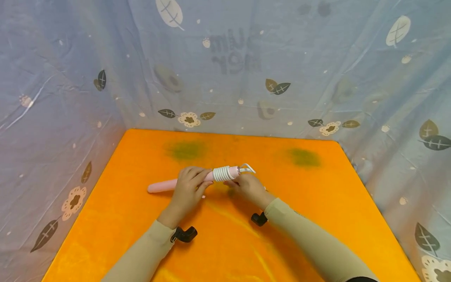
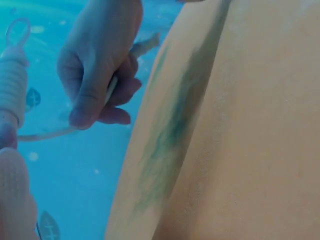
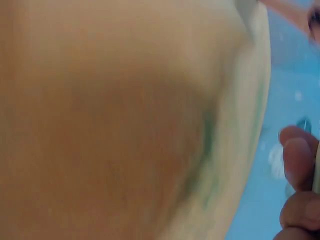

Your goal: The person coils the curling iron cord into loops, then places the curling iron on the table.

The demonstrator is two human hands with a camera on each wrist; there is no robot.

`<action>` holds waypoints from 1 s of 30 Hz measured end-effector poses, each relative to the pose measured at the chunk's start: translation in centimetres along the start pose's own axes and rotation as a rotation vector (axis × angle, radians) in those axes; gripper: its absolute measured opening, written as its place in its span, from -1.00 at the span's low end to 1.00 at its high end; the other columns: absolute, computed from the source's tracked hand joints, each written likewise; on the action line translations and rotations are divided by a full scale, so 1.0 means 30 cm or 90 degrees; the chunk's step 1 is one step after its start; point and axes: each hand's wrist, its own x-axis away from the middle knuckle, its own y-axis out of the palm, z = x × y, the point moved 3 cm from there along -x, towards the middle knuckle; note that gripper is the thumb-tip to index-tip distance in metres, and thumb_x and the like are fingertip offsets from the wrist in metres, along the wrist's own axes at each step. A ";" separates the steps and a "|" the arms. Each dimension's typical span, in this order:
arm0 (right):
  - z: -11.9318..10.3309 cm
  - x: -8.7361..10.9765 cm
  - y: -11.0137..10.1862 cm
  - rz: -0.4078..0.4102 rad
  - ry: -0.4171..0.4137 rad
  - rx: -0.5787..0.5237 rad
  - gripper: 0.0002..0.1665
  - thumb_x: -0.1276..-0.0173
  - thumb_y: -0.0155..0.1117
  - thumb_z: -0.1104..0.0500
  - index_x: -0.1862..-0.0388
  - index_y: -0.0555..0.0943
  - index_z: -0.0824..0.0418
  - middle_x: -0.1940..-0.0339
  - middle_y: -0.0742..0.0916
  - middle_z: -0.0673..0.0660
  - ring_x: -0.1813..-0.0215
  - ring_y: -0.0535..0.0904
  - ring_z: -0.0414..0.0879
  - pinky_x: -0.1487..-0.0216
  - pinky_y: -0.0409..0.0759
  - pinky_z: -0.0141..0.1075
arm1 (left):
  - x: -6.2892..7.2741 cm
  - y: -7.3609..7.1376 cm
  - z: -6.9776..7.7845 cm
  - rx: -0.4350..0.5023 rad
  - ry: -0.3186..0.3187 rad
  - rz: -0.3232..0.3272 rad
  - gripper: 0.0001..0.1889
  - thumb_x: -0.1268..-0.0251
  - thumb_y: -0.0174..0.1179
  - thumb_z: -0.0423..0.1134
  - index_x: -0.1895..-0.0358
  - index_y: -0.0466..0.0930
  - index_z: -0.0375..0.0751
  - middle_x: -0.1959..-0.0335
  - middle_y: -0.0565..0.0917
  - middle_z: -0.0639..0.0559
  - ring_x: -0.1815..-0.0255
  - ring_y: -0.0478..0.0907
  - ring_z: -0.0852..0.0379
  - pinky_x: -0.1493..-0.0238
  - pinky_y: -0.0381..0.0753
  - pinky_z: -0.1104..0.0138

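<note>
My left hand [image 1: 188, 188] grips a long pink hair iron [image 1: 163, 186] around its middle, above the orange table. White cord [image 1: 222, 174] is coiled in several turns around the handle end, and a loop of it stands out past the tip. Close beside that coiled end is my right hand [image 1: 250, 190]. In the left wrist view, the right hand [image 2: 97, 65] pinches a straight stretch of cord [image 2: 47, 135] between thumb and fingers, and the cord's thicker end [image 2: 146, 45] pokes out behind them. Fingertips [image 3: 300, 160] show at the right edge of the right wrist view.
An orange cloth covers the table [image 1: 310, 227], with two dark green patches [image 1: 186, 150] toward its back edge. Patterned grey-blue curtains [image 1: 225, 98] enclose the back and both sides. A black curved mount [image 1: 186, 234] sticks out beside each wrist.
</note>
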 end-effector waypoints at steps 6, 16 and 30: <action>-0.122 0.051 0.037 0.007 -0.087 -0.004 -0.53 -0.47 0.16 0.01 0.70 0.42 0.02 0.79 0.30 -0.17 0.70 0.17 -0.34 0.62 0.24 -0.46 | 0.005 0.008 -0.017 -0.012 -0.030 0.016 -0.59 -0.04 0.44 -0.24 -0.02 0.68 -0.23 0.11 0.66 -0.04 0.05 0.47 -0.08 -0.01 0.31 -0.01; -0.217 0.089 -0.002 0.070 -0.141 0.094 -0.53 -0.45 0.19 0.05 0.69 0.36 0.03 0.79 0.27 -0.14 0.71 0.18 -0.31 0.62 0.21 -0.46 | 0.039 0.059 -0.051 -0.063 -0.045 -0.022 -0.59 -0.09 0.43 -0.15 -0.03 0.67 -0.19 0.06 0.64 -0.04 0.01 0.44 -0.11 -0.03 0.30 -0.02; -0.181 0.141 0.035 -0.001 -0.121 0.100 -0.76 -0.38 0.25 0.24 0.50 0.47 0.13 0.67 0.38 -0.07 0.63 0.28 -0.25 0.58 0.31 -0.43 | 0.076 0.098 -0.084 -0.164 -0.172 -0.248 -0.66 -0.34 0.22 -0.02 -0.04 0.62 -0.14 -0.05 0.53 -0.10 -0.03 0.41 -0.18 -0.08 0.29 -0.04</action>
